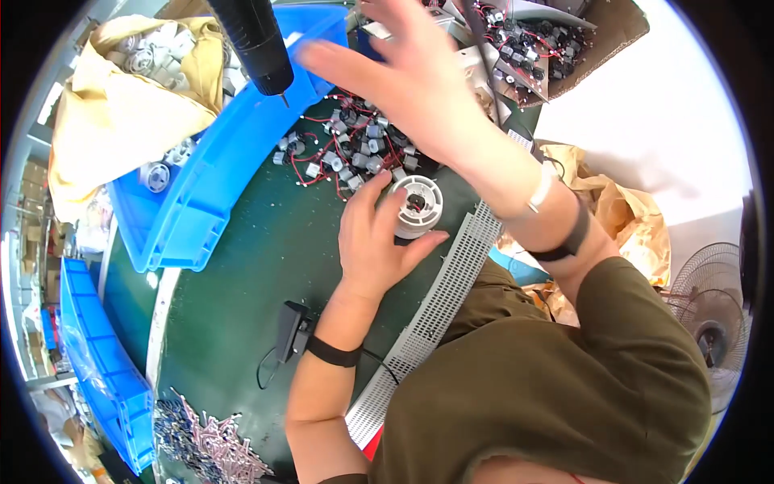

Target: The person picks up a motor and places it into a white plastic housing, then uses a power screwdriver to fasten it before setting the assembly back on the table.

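My left hand (pixel 371 242) grips a round white plastic housing (pixel 429 223) standing on the green table, thumb on its near side and fingers at its far left. A dark part with a bit of red shows in the housing's middle. My right hand (pixel 411 89) is raised above the table, somewhat blurred, its fingers spread and nothing visible in them. Just left of those fingers hangs a black electric screwdriver (pixel 256 48), bit pointing down. Beyond the housing lies a pile of small motors (pixel 355 149) with red wires.
A long blue bin (pixel 214 173) at the left holds white parts and a yellow cloth bag (pixel 121 121). Wire bundles (pixel 218 444) lie at the near left. A perforated grey strip (pixel 439 302) edges the table. A cardboard box (pixel 601 48) of motors stands far right.
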Tool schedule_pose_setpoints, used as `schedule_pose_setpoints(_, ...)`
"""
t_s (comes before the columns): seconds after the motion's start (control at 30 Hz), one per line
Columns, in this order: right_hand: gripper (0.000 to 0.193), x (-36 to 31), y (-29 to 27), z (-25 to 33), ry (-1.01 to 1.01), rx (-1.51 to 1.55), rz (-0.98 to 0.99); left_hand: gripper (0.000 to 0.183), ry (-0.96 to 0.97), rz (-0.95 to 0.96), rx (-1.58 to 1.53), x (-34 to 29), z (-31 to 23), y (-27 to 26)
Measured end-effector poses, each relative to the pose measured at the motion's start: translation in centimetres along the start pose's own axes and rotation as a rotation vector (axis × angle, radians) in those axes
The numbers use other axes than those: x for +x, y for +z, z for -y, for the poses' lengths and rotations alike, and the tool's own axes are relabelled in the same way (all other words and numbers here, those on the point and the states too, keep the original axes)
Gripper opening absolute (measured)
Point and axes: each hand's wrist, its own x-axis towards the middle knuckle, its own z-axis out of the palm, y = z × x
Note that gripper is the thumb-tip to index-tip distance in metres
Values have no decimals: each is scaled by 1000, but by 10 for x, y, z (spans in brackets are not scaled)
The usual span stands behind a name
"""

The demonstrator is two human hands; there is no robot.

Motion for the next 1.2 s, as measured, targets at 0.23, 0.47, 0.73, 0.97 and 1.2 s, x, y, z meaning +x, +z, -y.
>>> schedule_pose_setpoints(0.23,30,104,19,1,177,607,453,47,240,1,201,7,-9,4)
schedule_pose_setpoints(0.47,18,57,-68,26,86,591,211,41,122,87,189,3,-3,2)
schedule_pose_setpoints(0.73,9,5,-135,5,65,284,-96,31,154,112,253,0,-3,2)
schedule_pose_setpoints(0.97,8,-5,-146,-11,78,296,-66,33,199,123,250,-1,-2,1)
schedule_pose_setpoints(1.2,11,-11,-141,-12,124,182,-122,34,201,113,221,0,0,1)
